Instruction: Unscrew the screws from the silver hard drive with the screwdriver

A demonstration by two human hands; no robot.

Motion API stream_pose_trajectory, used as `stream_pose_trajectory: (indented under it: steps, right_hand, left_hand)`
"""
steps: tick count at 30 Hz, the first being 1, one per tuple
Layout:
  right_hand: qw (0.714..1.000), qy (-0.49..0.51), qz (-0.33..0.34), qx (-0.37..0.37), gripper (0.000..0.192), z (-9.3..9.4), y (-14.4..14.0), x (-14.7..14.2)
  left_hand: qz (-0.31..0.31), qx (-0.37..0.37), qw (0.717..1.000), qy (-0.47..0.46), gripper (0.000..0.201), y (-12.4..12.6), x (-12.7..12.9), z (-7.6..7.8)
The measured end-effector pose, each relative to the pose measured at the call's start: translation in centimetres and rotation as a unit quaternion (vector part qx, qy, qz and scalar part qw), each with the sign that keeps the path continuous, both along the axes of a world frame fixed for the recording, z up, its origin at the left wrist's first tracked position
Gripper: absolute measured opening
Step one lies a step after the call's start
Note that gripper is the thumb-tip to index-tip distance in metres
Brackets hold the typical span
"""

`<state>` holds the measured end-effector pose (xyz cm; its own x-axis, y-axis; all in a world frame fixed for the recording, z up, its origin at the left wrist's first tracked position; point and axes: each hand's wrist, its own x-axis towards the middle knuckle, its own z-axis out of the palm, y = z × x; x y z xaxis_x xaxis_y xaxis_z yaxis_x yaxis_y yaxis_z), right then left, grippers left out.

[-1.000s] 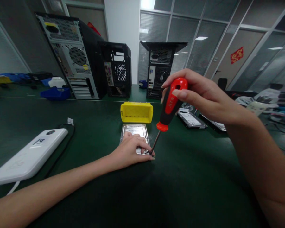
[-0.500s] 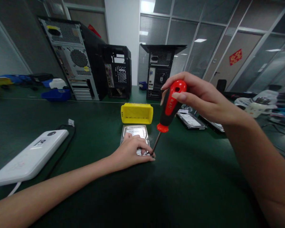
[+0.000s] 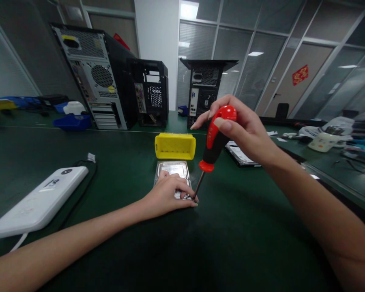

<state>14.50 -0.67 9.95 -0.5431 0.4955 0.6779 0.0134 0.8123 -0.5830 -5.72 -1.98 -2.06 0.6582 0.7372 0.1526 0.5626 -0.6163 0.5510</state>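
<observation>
A silver hard drive (image 3: 172, 167) lies on the green table in front of me. My left hand (image 3: 170, 190) rests over its near part, holding it, with thumb and fingertips curled around the near right corner. My right hand (image 3: 240, 125) grips a red and black screwdriver (image 3: 214, 140) by its handle, the index finger lifted away from it. The screwdriver leans, its shaft running down to the drive's near right corner between my left fingertips. Those fingers partly hide the tip, and I cannot make out a screw there.
Just behind the drive stands a yellow bin (image 3: 175, 152). Computer cases (image 3: 121, 77) line the back, one standing at the right (image 3: 203, 91). Another drive (image 3: 241, 156) lies beyond my right hand. A white device (image 3: 45, 198) with cables sits at the left.
My right hand has rolled around the screwdriver handle and its index finger has stretched out. The handle has turned and shifted slightly left. My left hand stays put.
</observation>
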Motion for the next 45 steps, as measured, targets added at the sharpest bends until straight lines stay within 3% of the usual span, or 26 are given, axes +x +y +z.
stream_pose_trajectory:
  steps: [5, 15, 22, 37, 41, 45]
  right_hand:
    - [0.999, 0.002, 0.047, 0.001, 0.024, -0.4, 0.1, -0.3]
    - [0.999, -0.01, -0.002, 0.045, 0.031, -0.3, -0.5, -0.3]
    - [0.999, -0.003, 0.032, 0.039, 0.025, -0.4, -0.3, -0.4]
    - [1.0, -0.002, 0.027, 0.003, 0.024, -0.5, 0.0, -0.4]
    - [0.998, -0.016, 0.055, -0.008, 0.035, -0.5, 0.5, 0.2]
    - [0.999, -0.03, 0.032, 0.018, 0.037, -0.4, 0.3, 0.5]
  left_hand:
    - [0.0, -0.017, 1.0, -0.001, 0.019, -0.1, 0.1, 0.2]
    - [-0.005, -0.014, 1.0, 0.002, 0.023, 0.0, 0.0, 0.1]
    - [-0.007, -0.017, 1.0, -0.004, 0.021, 0.0, 0.0, 0.1]
    - [-0.011, -0.002, 1.0, 0.0, 0.02, 0.1, 0.0, -0.1]
    - [-0.009, -0.002, 1.0, 0.005, 0.019, 0.0, 0.0, 0.1]
    - [-0.004, -0.002, 1.0, 0.012, 0.019, -0.1, 0.0, 0.1]
